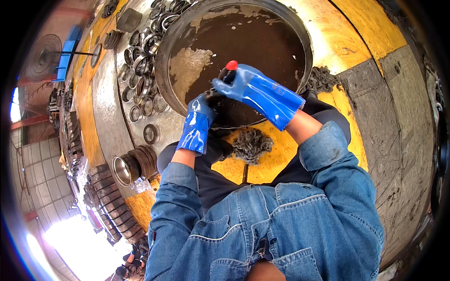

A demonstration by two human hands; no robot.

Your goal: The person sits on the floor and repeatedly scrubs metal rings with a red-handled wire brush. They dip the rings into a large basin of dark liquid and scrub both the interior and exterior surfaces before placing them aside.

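Both my hands wear long blue rubber gloves and are over a wide round tub of dark brown liquid. My right hand is closed round a black handle with a red end; the rest of this tool is hidden by the glove. Lower and to the left, my left hand is closed on a small dark part, mostly covered by the fingers, so its shape cannot be made out. The two hands are close together, with the dark part between them.
Many loose metal rings lie left of the tub. Stacked larger rings stand nearer me. A grey tangled wad lies on the yellow floor between my legs, another dark wad beside the tub. A pedestal fan is far left.
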